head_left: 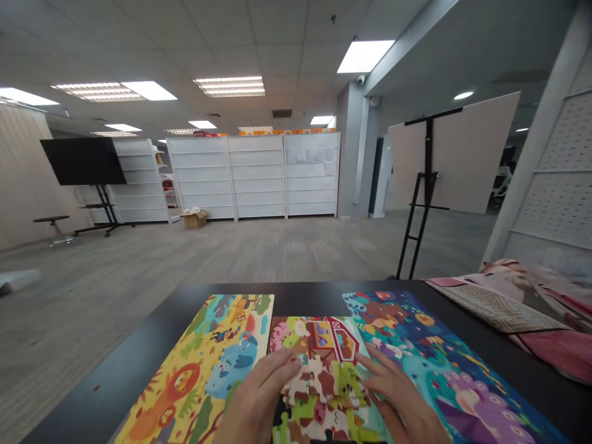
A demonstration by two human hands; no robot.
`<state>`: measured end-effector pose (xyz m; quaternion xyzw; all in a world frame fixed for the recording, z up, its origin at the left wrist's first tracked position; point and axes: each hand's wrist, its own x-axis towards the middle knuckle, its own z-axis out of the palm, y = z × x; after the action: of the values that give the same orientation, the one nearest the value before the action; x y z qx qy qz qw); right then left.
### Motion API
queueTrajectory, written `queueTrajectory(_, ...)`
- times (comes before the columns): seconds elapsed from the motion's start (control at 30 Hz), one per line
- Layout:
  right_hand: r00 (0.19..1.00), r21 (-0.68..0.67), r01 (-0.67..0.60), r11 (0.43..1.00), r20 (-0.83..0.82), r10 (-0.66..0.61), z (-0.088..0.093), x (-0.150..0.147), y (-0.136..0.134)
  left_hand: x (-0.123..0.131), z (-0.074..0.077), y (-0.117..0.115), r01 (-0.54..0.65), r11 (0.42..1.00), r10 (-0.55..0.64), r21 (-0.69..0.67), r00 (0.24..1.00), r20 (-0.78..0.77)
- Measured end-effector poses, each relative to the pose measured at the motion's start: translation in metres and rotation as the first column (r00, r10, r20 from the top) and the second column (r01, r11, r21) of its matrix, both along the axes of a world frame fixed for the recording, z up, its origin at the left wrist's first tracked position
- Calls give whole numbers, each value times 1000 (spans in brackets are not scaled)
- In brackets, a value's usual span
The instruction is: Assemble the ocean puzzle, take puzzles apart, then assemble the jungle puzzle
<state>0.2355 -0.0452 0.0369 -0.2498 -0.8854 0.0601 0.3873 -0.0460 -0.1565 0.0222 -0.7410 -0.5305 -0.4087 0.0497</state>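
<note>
Three colourful jigsaw puzzles lie side by side on a black table (139,345). The middle one is a farm puzzle (324,364) with a red barn and cows, its pieces loosely joined. My left hand (256,398) rests flat on its left side, fingers stretched out. My right hand (400,394) lies flat on its right edge, fingers spread, partly over the blue sea puzzle (444,364). To the left sits a yellow safari puzzle (208,364) with a lion. Neither hand holds anything.
Patterned pink fabric (522,308) is piled at the table's right end. Beyond the table stand a black easel stand (423,197), a dark screen on a wheeled stand (83,163), a stool (53,225), white shelving (254,176) and a cardboard box (194,217).
</note>
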Motion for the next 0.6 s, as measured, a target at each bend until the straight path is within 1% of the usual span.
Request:
queueTrajectory(0.07, 994, 2, -21, 1000, 106, 21, 2, -5, -2, 1, -6, 10, -8, 996, -9, -86, 982, -188)
queueTrajectory(0.13, 975, -11, -49, 999, 218, 50, 2, -8, -3, 6, -15, 17, -15, 974, -62, -226, 941, -333)
queueTrajectory(0.17, 963, -14, -49, 999, 264, 51, 0, -9, -3, 10, -20, 19, -24, 959, -91, -283, 918, -386)
queueTrajectory(0.23, 945, 12, -39, 999, 327, 33, -7, -7, -2, 15, -27, 19, -48, 937, -119, -346, 887, -446)
queueTrajectory(0.3, 920, 70, -53, 996, 391, 22, -15, -4, 1, 19, -28, 15, -52, 929, -120, -366, 894, -432)
queueTrajectory(0.4, 866, 177, -124, 976, 499, 19, -20, -2, 6, 23, -19, 8, -31, 920, -104, -392, 942, -319)
queueTrajectory(0.5, 831, 290, -211, 933, 555, 16, -13, -6, 8, 27, -7, 2, -53, 904, -48, -425, 974, -223)
queueTrajectory(0.6, 830, 409, -259, 875, 557, -14, -7, -8, 3, 29, -2, -2, -48, 902, -28, -428, 985, -170)
